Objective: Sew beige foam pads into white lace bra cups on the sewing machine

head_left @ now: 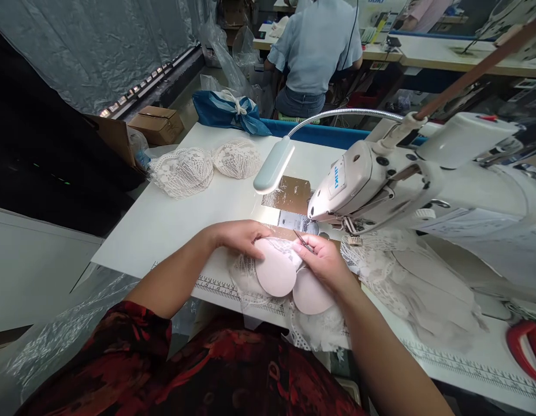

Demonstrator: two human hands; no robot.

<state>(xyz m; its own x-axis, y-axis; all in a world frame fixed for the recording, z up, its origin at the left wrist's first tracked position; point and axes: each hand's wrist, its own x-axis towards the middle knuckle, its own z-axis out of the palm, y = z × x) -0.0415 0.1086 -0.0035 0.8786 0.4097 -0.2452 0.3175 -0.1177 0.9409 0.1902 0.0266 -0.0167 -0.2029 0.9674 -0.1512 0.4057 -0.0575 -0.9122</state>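
A white lace garment with two smooth, pale cups [275, 268] lies over the table's front edge, in front of the sewing machine [346, 182]. My left hand [241, 236] grips the upper left of the garment, its thumb on the left cup and its fingers partly hidden behind. On the other side, my right hand [322, 260] pinches the lace between the cups and also holds a small dark pointed tool [303, 241], which sticks out toward the upper left. The machine's needle area is just beyond my right hand.
Two lace cups [181, 171] rest on the white table [142, 231] at the back left. A lamp [274, 166] hangs over the middle. More lace fabric [428, 283] lies right, near a red-handled tool [528, 349]. Behind a blue bundle [229, 111], a person [313, 52] sits facing away.
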